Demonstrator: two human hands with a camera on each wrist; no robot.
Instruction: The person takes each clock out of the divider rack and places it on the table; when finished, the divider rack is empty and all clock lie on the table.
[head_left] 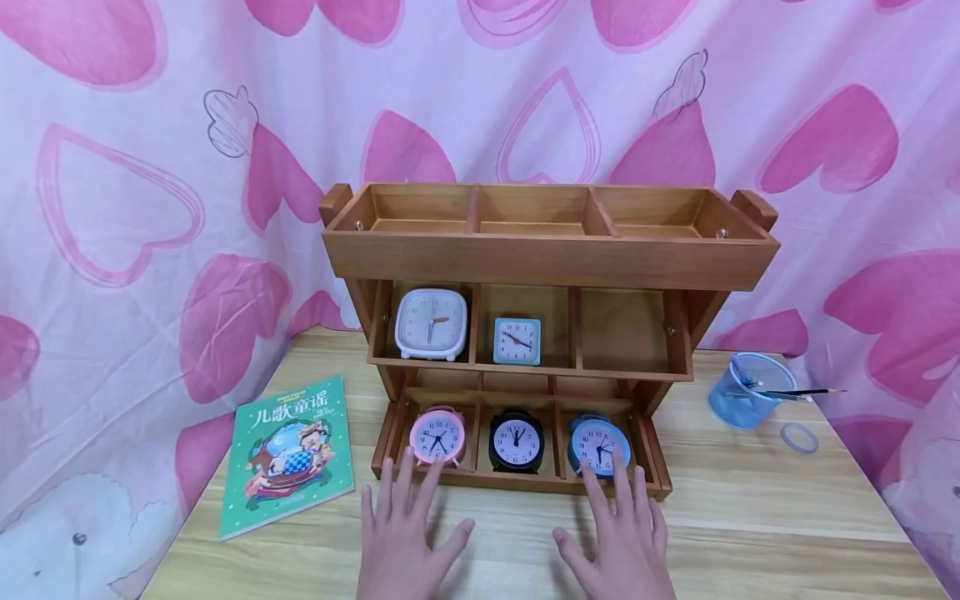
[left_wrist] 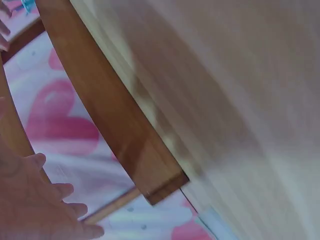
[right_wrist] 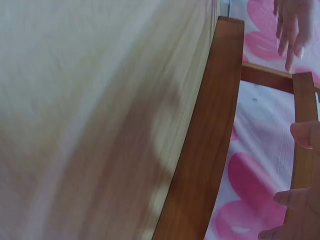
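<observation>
My left hand, fingers spread, hovers before the bottom tray; its fingertips overlap the lower edge of the pink alarm clock. My right hand is spread the same way, its fingertips overlapping the blue alarm clock. Neither palm holds anything. Between them, a black alarm clock stands in the middle compartment. One tier up are a white square-shaped clock on the left and a small light-blue square clock in the middle. Both wrist views show the wooden front board close to the fingers.
The three-tier wooden rack stands on a wood-grain table. To its left lies a green children's book. On the right are a blue mesh pen cup with pencils and a tape ring. A heart-print curtain hangs behind.
</observation>
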